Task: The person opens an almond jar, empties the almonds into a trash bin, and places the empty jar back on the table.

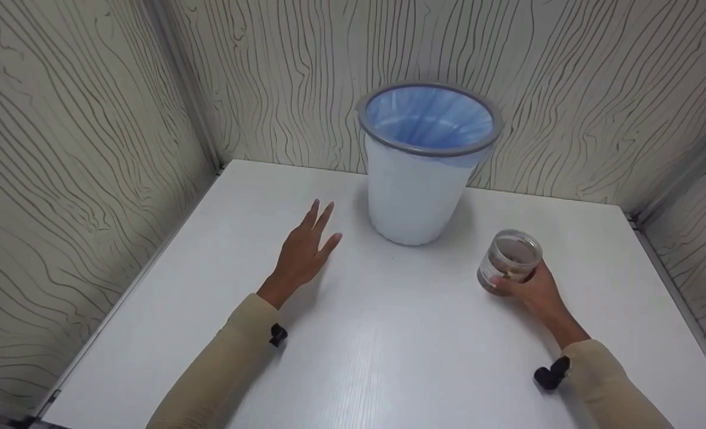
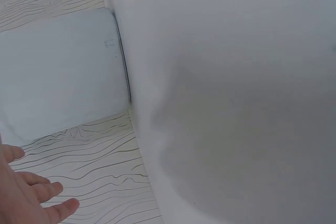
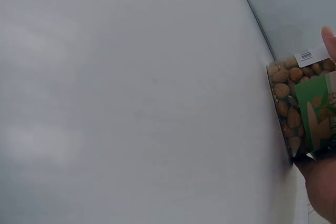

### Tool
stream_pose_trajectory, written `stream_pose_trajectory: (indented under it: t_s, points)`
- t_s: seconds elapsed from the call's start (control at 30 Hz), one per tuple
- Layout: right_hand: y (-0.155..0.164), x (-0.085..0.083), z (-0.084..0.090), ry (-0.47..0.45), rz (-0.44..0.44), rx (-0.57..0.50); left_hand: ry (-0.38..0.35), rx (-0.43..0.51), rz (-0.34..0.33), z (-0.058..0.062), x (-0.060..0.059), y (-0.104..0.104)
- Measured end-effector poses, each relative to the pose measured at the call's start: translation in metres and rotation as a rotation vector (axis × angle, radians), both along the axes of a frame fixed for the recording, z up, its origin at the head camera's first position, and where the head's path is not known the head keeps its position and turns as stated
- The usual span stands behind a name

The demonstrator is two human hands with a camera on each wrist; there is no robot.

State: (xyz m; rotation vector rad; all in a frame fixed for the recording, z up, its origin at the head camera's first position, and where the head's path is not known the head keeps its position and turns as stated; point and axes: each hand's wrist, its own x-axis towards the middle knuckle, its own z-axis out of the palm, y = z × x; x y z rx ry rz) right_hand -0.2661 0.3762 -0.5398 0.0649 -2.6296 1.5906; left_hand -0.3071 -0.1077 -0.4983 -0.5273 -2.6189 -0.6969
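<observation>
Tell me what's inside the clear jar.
Brown nuts, probably almonds, show through the side of the clear jar. The green label and right hand cover parts of it; what lies behind them can't be seen.

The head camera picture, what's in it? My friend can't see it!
A person's right hand holds a clear jar at a white table. The left hand holds nothing, its fingers apart. Farther back, between the hands, a white bin with a blue liner stands before a wood-patterned wall.

Clear round jar (image 1: 504,257), brown nuts (image 3: 282,91) inside, green label (image 3: 311,103), white barcode strip (image 3: 310,56), upright on the counter (image 1: 382,322), gripped by the right hand (image 1: 541,293)
</observation>
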Motion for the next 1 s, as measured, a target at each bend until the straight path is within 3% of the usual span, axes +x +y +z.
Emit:
stream_pose_trajectory:
  t_s: [0.4, 1.0]
  points:
    - [-0.007, -0.002, 0.003, 0.006, -0.006, 0.003, -0.034, 0.014, 0.007, 0.004, 0.001, 0.003]
    - [-0.015, 0.002, 0.0, 0.016, -0.016, 0.032, -0.032, 0.022, 0.003, -0.002, 0.005, 0.006]
